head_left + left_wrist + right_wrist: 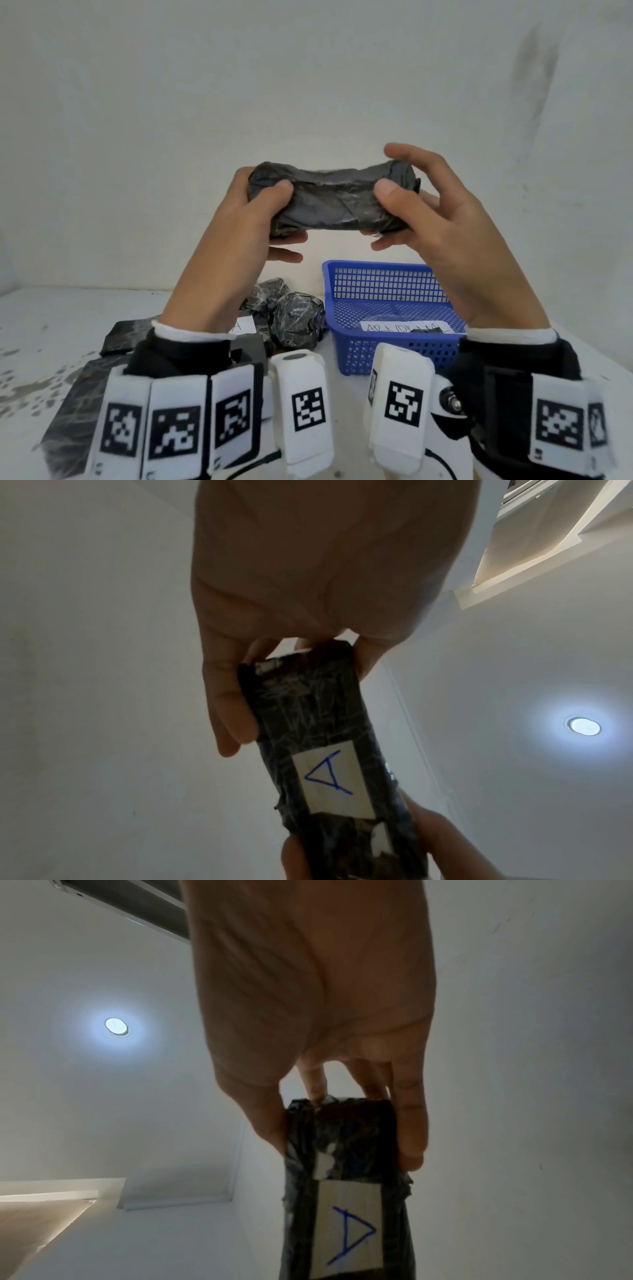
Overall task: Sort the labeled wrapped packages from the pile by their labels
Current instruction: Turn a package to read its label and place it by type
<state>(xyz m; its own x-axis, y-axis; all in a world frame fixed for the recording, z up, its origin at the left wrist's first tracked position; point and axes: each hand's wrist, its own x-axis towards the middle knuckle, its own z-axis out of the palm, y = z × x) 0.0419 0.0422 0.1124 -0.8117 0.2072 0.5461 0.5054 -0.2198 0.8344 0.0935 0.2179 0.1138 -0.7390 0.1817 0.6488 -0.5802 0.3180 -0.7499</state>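
White table below: black wrapped package held aloft crosswise, left hand and right hand each pinching one end (label "A" underneath), blue basket nearer the right hand.

Black sleeves, white marker-tagged wristbands

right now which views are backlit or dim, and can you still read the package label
Head view: evenly lit, package sharp, label hidden. Left wrist view: left hand dim below a glaring ceiling light; blue A label readable. Right wrist view: right hand shadowed, label legible.
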